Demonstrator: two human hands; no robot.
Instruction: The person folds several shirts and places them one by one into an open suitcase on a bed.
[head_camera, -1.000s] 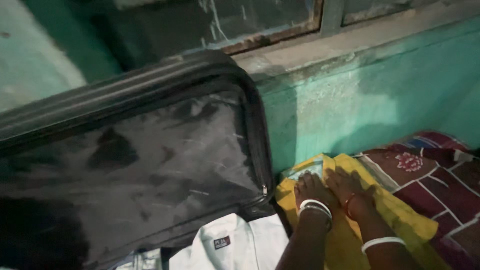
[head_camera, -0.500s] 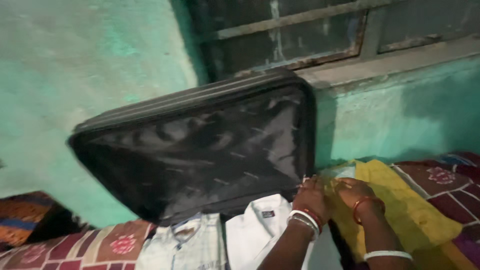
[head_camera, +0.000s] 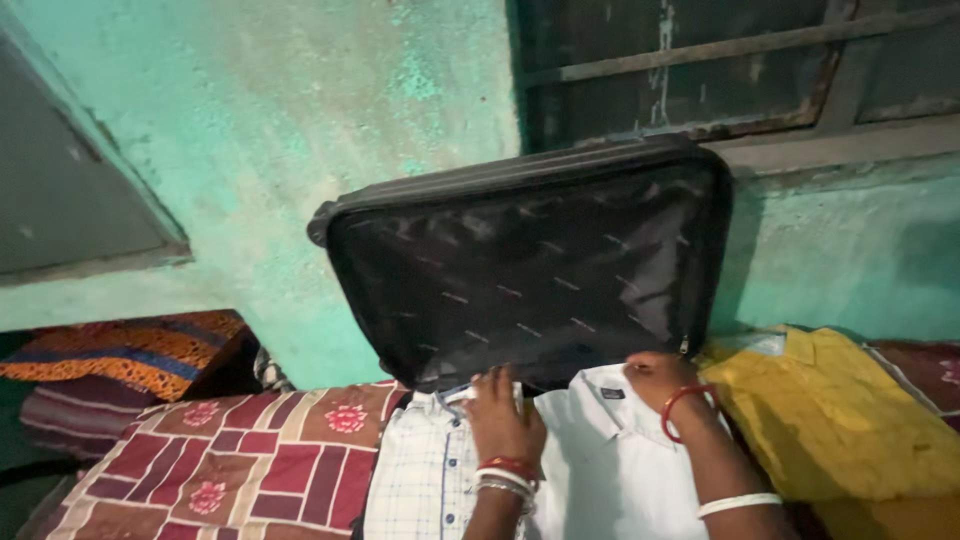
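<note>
Shifted since a moment ago: both hands off the yellow folded garment (head_camera: 835, 420), now right of them, onto the white folded shirt (head_camera: 610, 460). Left hand (head_camera: 503, 418) flat, open; right hand (head_camera: 660, 385) curled at its collar. Packing step, likely; needs smoothing flat. Behind: black open suitcase lid (head_camera: 520, 270). Left: checked shirt (head_camera: 425, 470), patchwork bedspread (head_camera: 240, 450).

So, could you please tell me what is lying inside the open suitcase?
Two folded shirts: a checked shirt and a white shirt, under the left hand and right hand. Anything beneath them is hidden.
</note>
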